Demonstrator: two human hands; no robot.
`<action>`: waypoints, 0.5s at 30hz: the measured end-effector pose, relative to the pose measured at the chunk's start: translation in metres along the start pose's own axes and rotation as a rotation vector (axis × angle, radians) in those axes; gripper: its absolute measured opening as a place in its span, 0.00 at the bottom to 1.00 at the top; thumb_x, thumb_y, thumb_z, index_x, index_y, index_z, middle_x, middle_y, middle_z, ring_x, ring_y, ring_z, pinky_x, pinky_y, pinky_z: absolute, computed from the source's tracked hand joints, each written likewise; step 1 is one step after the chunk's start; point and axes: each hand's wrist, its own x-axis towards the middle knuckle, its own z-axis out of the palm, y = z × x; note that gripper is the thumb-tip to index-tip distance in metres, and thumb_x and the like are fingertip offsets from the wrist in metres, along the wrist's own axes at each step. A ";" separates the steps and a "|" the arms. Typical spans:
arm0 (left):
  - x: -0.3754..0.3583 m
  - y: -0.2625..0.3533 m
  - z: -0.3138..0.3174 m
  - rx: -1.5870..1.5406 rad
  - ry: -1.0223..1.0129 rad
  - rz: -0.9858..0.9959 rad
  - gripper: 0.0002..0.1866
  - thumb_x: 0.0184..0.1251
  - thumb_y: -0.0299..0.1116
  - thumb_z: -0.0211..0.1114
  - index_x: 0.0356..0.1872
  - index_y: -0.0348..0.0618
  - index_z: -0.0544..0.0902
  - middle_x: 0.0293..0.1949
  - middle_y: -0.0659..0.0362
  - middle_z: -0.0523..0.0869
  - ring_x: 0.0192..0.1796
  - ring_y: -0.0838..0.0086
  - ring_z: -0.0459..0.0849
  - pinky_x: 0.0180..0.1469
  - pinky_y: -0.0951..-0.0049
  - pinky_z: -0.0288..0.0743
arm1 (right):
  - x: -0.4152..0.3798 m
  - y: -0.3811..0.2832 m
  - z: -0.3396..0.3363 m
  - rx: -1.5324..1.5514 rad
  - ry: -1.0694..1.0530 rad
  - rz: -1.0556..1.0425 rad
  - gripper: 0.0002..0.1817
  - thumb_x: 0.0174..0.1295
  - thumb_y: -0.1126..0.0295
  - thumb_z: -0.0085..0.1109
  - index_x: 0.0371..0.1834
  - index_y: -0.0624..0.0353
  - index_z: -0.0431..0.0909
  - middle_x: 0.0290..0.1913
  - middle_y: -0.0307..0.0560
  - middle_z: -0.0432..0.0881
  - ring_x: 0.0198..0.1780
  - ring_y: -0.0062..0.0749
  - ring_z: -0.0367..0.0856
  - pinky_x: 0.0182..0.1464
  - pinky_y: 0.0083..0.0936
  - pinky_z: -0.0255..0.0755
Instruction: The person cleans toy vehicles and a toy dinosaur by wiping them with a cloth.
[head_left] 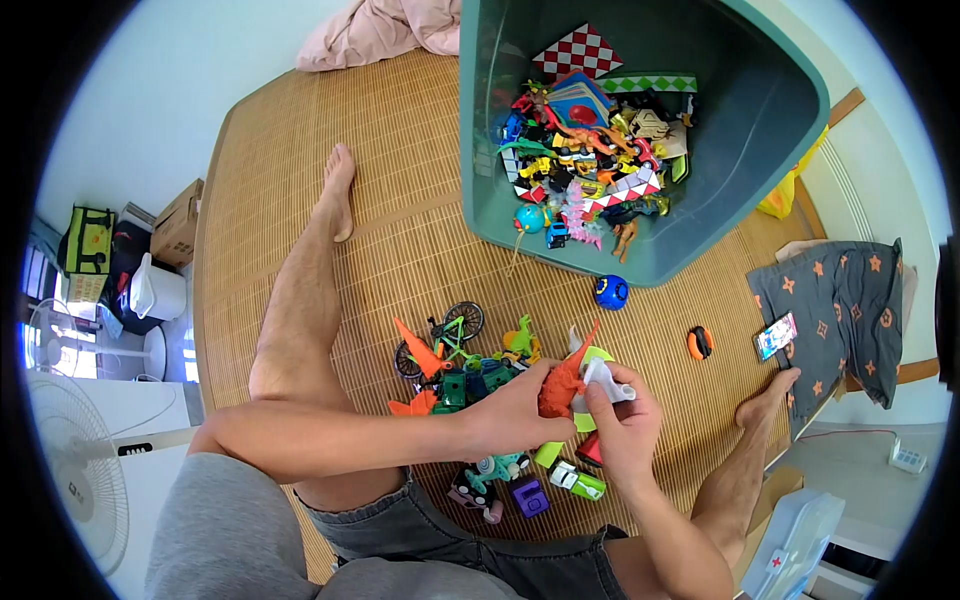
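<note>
The left hand (517, 408) closes around an orange-red textured plastic toy figure (562, 391), its pointed end (588, 342) protruding beyond the grip, while the right hand (627, 425) pinches a crumpled white cloth (606, 381) just beside it; steady support and light pressure appear advisable.

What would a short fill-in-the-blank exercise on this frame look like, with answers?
The left hand holds an orange toy; the right hand holds a ____ cloth or tissue.
The ball-shaped toy just outside the bin is mostly ____.
The phone lies toward the picture's ____ edge.
Missing words: white; blue; right.
</note>
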 end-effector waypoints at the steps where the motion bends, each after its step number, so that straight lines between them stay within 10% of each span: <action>1: 0.000 0.000 0.000 -0.023 -0.015 0.028 0.34 0.56 0.31 0.67 0.62 0.34 0.61 0.42 0.59 0.76 0.42 0.79 0.75 0.44 0.78 0.73 | -0.001 0.000 0.000 0.058 -0.035 0.079 0.13 0.62 0.77 0.61 0.49 0.66 0.75 0.42 0.42 0.81 0.40 0.20 0.79 0.43 0.18 0.75; 15: 0.007 -0.001 -0.003 -0.457 -0.048 -0.093 0.21 0.74 0.48 0.48 0.49 0.39 0.73 0.32 0.59 0.79 0.27 0.77 0.74 0.28 0.78 0.67 | 0.006 0.008 -0.008 0.224 0.090 0.144 0.13 0.61 0.74 0.63 0.47 0.67 0.77 0.41 0.43 0.82 0.40 0.21 0.80 0.44 0.20 0.75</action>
